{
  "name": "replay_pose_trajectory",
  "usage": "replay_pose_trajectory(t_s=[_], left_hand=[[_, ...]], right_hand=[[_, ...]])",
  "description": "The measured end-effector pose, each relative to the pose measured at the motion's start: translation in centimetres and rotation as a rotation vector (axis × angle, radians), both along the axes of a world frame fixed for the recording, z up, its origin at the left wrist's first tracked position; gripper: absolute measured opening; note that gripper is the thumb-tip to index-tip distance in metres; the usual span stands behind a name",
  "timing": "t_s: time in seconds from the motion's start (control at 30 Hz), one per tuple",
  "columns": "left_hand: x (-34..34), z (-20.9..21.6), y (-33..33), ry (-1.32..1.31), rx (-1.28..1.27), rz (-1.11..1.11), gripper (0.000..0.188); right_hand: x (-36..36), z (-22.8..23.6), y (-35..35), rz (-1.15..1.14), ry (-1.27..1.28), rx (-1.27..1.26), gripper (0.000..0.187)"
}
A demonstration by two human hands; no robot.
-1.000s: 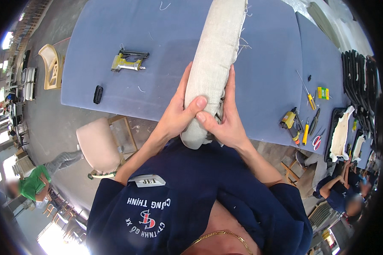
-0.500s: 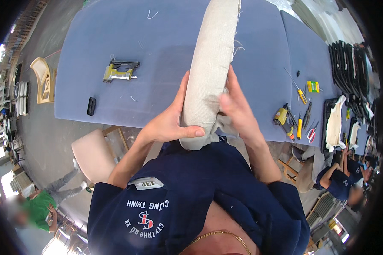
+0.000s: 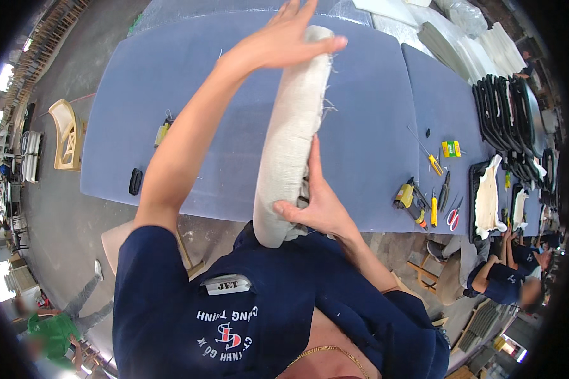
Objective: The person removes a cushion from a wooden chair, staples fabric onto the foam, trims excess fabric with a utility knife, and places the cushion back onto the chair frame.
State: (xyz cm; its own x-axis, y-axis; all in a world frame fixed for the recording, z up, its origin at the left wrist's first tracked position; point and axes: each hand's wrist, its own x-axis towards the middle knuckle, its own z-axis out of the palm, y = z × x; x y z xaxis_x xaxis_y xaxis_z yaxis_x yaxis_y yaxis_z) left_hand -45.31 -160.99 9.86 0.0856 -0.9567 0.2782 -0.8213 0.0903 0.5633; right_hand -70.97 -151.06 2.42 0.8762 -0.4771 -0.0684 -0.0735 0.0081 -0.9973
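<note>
- Two hands grip one cream fabric-covered cushion (image 3: 292, 136).
- We lay our left hand (image 3: 284, 35) flat on the cushion's far end.
- We clasp our right hand (image 3: 315, 201) around its near end.

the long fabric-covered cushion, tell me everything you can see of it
The long fabric-covered cushion is a narrow, rounded pad wrapped in coarse off-white cloth with frayed threads along its right edge. It lies lengthwise over the blue table, its near end at the person's chest. The left hand rests on its far end; the right hand grips near the bottom.

Left hand (image 3: 289, 35) reaches far forward, fingers spread; right hand (image 3: 318, 201) stays near the body, gripping.
</note>
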Motion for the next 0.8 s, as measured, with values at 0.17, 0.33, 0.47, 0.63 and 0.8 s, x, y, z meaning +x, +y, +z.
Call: replay_pose_trajectory(t_s=[0.17, 0.33, 0.47, 0.63, 0.8], left_hand=[[-2.8, -3.2, -3.3, -0.392, -0.070, 0.085, 0.075], [-6.1, -2.5, 5.1, -0.369, -0.114, -0.054, 0.056], [-8.0, -2.0, 9.6, -0.288, -0.036, -0.072, 0.045], [-10.8, -1.5, 12.8, -0.213, 0.025, -0.116, 0.044], [-12.0, -1.4, 13.7, -0.154, 0.001, -0.153, 0.046]], right_hand=[[0.8, -0.4, -1.4, 0.026, 0.021, -0.058, 0.140], [0.3, -0.5, -1.0, 0.011, -0.005, -0.127, 0.131], [-2.7, -0.3, -9.1, 0.054, 0.016, -0.186, 0.071], [6.0, 7.8, -18.3, -0.421, -0.227, -0.797, 0.043], [16.8, 8.5, -21.1, -0.093, 0.370, -1.295, 0.059]])
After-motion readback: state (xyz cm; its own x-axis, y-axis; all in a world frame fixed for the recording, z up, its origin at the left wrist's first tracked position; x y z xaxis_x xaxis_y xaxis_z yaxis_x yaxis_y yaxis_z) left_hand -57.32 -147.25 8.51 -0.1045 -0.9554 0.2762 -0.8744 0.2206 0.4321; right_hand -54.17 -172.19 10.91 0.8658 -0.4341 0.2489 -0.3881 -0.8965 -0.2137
